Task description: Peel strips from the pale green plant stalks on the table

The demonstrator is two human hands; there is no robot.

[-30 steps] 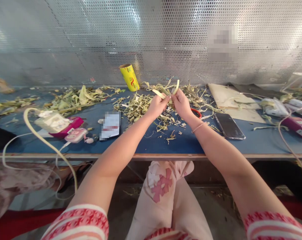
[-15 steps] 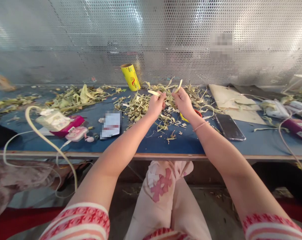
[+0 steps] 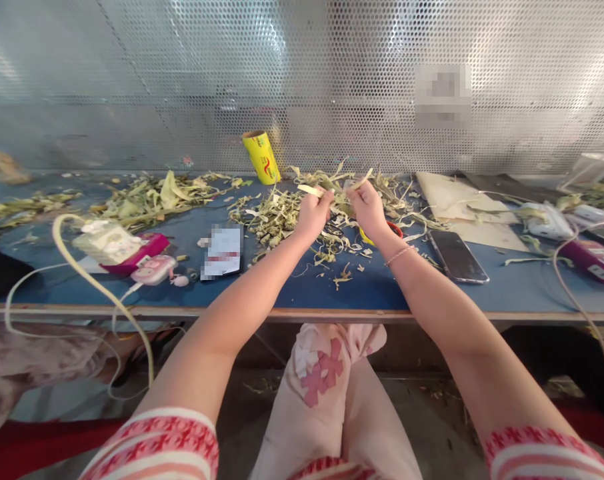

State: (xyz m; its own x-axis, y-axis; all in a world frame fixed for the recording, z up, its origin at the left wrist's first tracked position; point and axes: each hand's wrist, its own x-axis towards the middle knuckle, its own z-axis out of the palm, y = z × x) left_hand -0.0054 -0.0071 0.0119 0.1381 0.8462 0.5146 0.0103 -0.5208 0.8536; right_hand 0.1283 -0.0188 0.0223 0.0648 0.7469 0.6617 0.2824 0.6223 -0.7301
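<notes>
My left hand (image 3: 314,217) is closed in a pinch on a pale strip of dried leaf (image 3: 309,191), whose end sticks out to the left. Close beside it, my right hand (image 3: 369,210) pinches another pale leaf strip (image 3: 364,179) that points up and to the right. Whether the two strips are one piece cannot be seen. Both hands are over a heap of dried leaves and stalks (image 3: 269,223). Below my right hand lies a red and yellow ring-shaped thing (image 3: 395,229), partly covered by the wrist.
A yellow tube (image 3: 262,158) leans by the perforated metal wall (image 3: 302,80). Phones (image 3: 458,257) (image 3: 227,248) lie on either side of my arms. More dried leaves (image 3: 147,197), cables (image 3: 102,319) and a pink device (image 3: 153,269) are at left; brown paper sheets (image 3: 447,193) at right.
The strip in my right hand has tipped lower toward the right, and that hand has shifted slightly. My left hand stays in nearly the same place, still pinching.
</notes>
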